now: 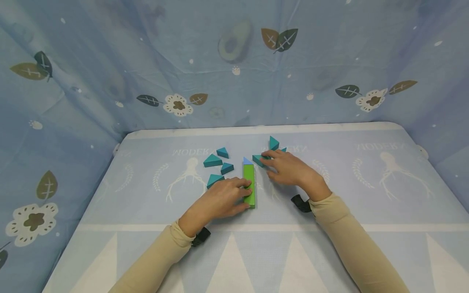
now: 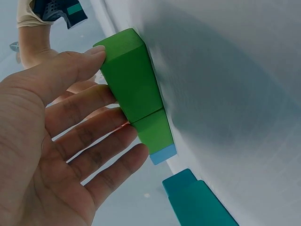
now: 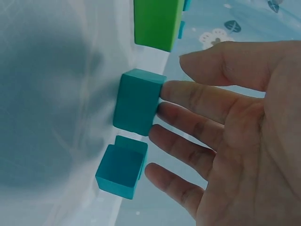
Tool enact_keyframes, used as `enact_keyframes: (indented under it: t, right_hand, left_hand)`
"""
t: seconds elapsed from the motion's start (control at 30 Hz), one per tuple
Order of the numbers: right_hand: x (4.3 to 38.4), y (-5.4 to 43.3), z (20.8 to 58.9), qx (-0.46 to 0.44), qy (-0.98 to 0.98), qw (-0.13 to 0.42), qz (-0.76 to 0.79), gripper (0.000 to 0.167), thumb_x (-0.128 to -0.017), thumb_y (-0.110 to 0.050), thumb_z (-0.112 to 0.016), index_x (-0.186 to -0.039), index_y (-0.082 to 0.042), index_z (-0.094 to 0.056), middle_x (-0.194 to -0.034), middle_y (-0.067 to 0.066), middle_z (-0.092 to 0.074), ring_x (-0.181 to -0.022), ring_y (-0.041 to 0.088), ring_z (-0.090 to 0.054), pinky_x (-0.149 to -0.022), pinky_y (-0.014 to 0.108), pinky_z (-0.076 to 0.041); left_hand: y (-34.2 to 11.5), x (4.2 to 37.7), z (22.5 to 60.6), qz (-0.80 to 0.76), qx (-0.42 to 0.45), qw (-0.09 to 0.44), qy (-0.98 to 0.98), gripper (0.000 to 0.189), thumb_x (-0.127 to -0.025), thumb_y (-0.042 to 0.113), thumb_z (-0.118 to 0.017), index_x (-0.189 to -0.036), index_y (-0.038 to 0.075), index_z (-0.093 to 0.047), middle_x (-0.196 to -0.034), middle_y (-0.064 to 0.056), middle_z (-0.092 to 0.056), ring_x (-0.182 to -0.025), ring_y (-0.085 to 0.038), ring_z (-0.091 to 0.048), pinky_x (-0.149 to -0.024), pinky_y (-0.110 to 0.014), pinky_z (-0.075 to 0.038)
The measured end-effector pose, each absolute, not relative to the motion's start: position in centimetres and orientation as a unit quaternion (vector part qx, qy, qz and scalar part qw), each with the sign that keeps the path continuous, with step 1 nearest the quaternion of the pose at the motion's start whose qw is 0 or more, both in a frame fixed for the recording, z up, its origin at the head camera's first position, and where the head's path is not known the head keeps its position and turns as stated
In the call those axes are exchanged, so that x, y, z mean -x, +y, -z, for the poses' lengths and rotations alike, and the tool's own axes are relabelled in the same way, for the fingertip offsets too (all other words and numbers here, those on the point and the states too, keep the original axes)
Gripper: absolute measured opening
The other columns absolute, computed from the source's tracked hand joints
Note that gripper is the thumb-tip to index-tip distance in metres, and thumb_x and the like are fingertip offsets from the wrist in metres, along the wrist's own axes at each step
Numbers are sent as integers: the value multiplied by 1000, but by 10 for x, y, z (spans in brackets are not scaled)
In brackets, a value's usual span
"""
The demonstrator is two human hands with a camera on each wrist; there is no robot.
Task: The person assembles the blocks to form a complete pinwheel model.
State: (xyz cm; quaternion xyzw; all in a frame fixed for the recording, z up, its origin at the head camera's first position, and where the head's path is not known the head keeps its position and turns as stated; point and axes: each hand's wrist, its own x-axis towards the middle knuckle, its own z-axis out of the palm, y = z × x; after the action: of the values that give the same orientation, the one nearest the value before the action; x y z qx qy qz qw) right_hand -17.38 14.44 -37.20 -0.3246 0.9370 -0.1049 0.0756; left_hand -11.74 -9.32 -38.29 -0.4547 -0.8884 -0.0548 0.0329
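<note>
Two green blocks (image 1: 249, 171) lie end to end in a column on the table, the seam between them visible in the left wrist view. A light blue triangular block (image 1: 247, 161) sits at their far end. My left hand (image 1: 225, 198) rests along the left side of the column, its fingertips touching the green and its thumb at the near end. To the right, the extended fingers of my right hand (image 1: 289, 169) touch a teal triangular block (image 3: 138, 103). Beyond that hand stands another teal triangle (image 1: 273, 143); a further teal piece is partly hidden behind the fingers.
Several teal triangular blocks (image 1: 212, 161) lie loose left of the green column, one partly covered by my left hand. A patterned cloth covers the table (image 1: 146, 211). Blue printed curtains (image 1: 176, 53) hang behind and at both sides.
</note>
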Motion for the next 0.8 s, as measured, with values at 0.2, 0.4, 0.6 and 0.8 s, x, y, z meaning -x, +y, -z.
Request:
enact_keyframes:
  t: [0.2, 0.4, 0.6, 0.8]
  right_hand:
    - [174, 142, 372, 315, 939, 80, 113, 47, -98, -16, -56, -143, -2, -49, -150, 15, -43, -138, 39, -40, -108, 57, -38]
    - [174, 142, 373, 310, 939, 81, 123, 49, -98, -16, -57, -144, -2, -48, -151, 15, -42, -138, 39, -39, -109, 57, -37]
    - [174, 140, 375, 319, 938, 69, 114, 49, -97, -16, -58, -143, -1, -48, -151, 16, -42, -137, 39, -40, -108, 56, -38]
    - [175, 138, 375, 322, 937, 69, 115, 49, -97, -16, -58, -143, -2, -49, -151, 15, -42, -138, 38, -40, -108, 56, -38]
  left_hand:
    - [-92, 118, 381, 57, 451, 26, -890, 38, -86, 36, -75, -116, 11, -74, -127, -6, -66, -114, -20, -63, -91, -33, -55]
    - [-92, 119, 382, 51, 454, 34, -889, 38, -86, 37, -75, -115, 12, -75, -126, -5, -66, -114, -19, -64, -91, -33, -55]
    - [-92, 119, 380, 46, 458, 41, -887, 37, -86, 36, -75, -114, 13, -75, -123, -3, -67, -111, -18, -65, -89, -32, -56]
    - [-93, 119, 379, 48, 456, 41, -888, 37, -86, 36, -76, -114, 12, -75, -123, -4, -67, -111, -18, -65, -89, -32, -56]
